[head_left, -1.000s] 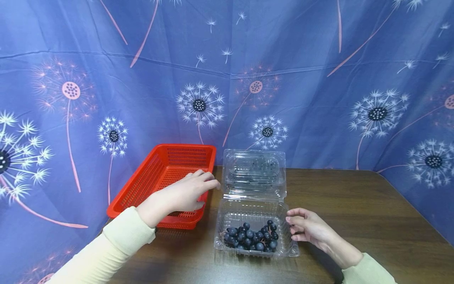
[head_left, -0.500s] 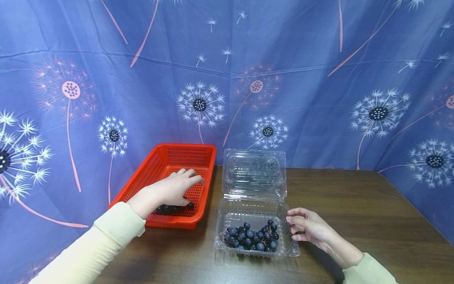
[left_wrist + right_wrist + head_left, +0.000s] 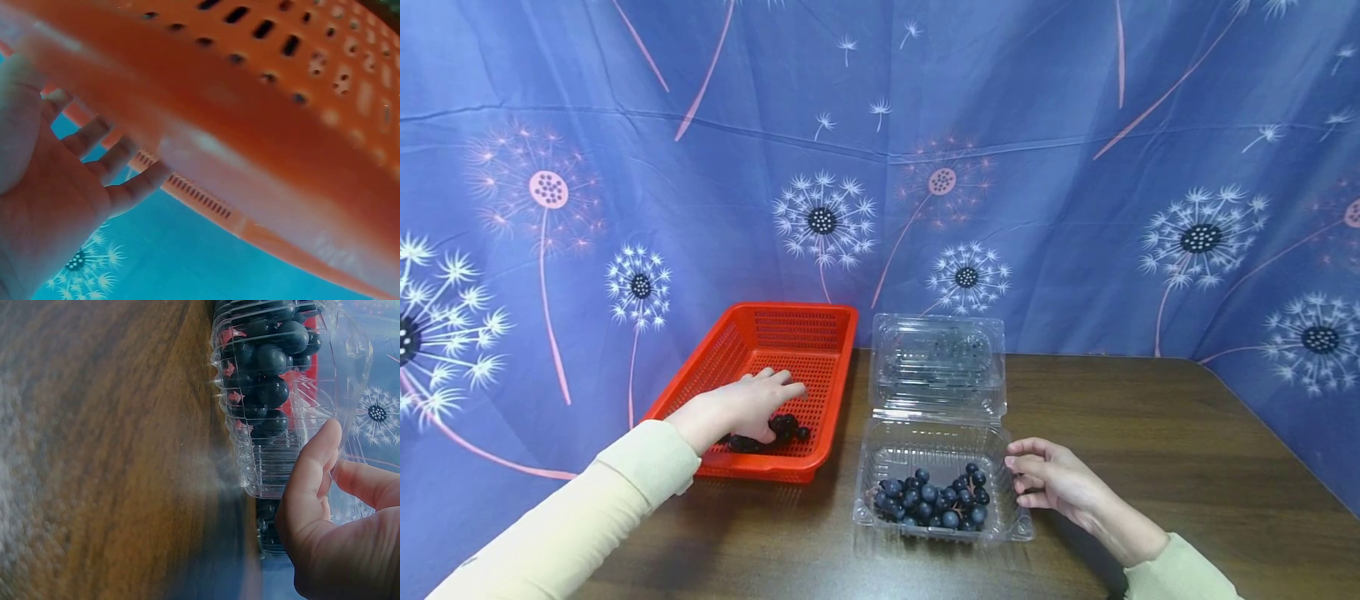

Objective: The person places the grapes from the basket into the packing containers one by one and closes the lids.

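Observation:
My left hand [image 3: 748,407] hovers over the near part of a red plastic basket [image 3: 846,333], palm down, fingers extended. Its thumb is close to a dark bunch of grapes [image 3: 786,427] on the basket floor, partly hidden by the hand. The left wrist view shows the hand [image 3: 59,187] with spread fingers behind the basket's blurred rim [image 3: 187,144]. A clear hinged plastic container [image 3: 865,467] stands to the right, its lid [image 3: 936,367] raised. Dark blue grapes [image 3: 928,500] on stems lie inside. My right hand [image 3: 1060,487] pinches the container's right rim between thumb and fingers.
A brown wooden table [image 3: 1150,442] carries both containers and extends to the right. Behind it hangs a blue curtain [image 3: 1060,208] printed with dandelions, close to the far ends of the basket and the lid.
My left hand has moved left, from the basket's right edge to above the grapes inside it, and the basket's grapes show more. The right hand and clear container stay in place.

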Tool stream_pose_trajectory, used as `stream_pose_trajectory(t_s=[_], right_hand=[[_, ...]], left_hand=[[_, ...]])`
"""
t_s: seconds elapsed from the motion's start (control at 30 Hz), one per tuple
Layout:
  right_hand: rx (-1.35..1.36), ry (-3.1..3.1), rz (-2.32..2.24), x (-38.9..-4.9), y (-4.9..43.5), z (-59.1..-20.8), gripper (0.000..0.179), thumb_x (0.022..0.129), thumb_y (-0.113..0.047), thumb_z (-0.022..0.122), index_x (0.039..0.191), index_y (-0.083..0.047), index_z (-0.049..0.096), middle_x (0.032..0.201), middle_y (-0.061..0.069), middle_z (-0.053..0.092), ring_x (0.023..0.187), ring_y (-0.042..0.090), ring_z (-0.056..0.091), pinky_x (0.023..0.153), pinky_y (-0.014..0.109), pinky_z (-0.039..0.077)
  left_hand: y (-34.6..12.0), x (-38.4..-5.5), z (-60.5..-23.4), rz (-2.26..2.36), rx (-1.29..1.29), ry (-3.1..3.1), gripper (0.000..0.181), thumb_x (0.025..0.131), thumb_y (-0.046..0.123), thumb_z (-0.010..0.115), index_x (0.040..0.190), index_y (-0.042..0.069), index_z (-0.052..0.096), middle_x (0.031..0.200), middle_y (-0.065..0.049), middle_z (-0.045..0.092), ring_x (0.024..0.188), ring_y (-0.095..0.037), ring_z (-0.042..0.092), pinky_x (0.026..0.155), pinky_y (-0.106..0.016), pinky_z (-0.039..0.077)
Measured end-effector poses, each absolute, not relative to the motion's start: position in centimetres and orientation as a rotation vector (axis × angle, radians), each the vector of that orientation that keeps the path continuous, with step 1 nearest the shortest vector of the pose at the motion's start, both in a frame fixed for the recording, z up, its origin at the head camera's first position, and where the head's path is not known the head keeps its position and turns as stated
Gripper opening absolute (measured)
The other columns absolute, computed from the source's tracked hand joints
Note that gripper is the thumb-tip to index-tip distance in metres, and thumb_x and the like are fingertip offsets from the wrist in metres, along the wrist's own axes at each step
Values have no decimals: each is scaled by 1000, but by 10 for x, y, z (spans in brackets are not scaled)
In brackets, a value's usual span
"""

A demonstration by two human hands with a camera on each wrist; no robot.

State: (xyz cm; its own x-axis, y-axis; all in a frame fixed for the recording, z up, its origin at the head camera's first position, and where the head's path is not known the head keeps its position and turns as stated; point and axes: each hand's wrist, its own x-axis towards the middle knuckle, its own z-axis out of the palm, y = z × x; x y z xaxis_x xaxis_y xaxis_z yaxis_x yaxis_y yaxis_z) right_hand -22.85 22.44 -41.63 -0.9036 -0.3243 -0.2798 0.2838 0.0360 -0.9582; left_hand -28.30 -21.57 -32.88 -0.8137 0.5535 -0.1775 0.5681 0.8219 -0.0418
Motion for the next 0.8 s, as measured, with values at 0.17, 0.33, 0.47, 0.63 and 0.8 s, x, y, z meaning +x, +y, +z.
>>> stream_pose_trajectory(t_s=[0.17,0.33,0.47,0.63,0.8], right_hand=[[-34,1899,-1924,-228,224,-416,42,89,-14,60,120,5,38,90,2,55,67,8,58,63,27,54],[-26,1896,-1931,-229,224,-416,40,90,-14,60,119,4,39,90,2,54,67,8,57,63,27,54],[-25,1891,-1934,-229,224,-417,40,90,-14,60,119,4,39,89,2,54,67,8,57,63,27,54],[-23,1899,-1931,-229,224,-418,43,89,-15,61,121,5,38,89,3,55,67,9,57,63,28,54],[-25,1913,-1929,-228,224,-418,44,89,-15,61,120,5,38,88,2,55,67,8,57,63,27,54]], left_hand=[[-222,-286,-336,-120,822,2803,71,70,17,82,133,16,48,130,-13,46,116,-38,45,89,-57,42],[-227,-289,-341,-94,775,2788,72,70,18,82,133,17,48,134,-14,43,122,-42,42,93,-59,39],[-232,-289,-344,-66,737,2786,72,70,20,83,133,17,48,135,-16,43,125,-48,39,95,-61,38],[-238,-287,-351,-49,658,2775,82,70,22,83,140,13,42,145,-23,34,131,-51,31,101,-61,33],[-240,-288,-357,-40,646,2774,80,69,21,83,139,15,44,144,-22,37,129,-48,36,97,-59,38]])
